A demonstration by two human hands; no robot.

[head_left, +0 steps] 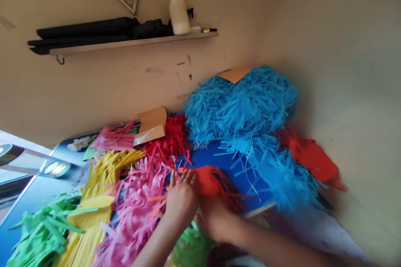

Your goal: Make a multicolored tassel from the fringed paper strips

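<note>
On blue tabletop [216, 156], left to right: green fringed paper bundle [40, 229], yellow fringed paper bundle [103, 171], pink fringed paper bundle [138, 206], red fringed paper strip [213, 180] at left hand [181, 200]. Behind: blue fringed paper heap [247, 108].

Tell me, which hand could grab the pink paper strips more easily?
Probably the left hand: its flat fingers lie beside the pink strips, while the right hand sits farther off, by the red fringe.

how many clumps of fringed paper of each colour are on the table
Counted as separate patches:
blue fringe: 1
red fringe: 3
pink fringe: 2
yellow fringe: 1
green fringe: 2
total: 9
</note>
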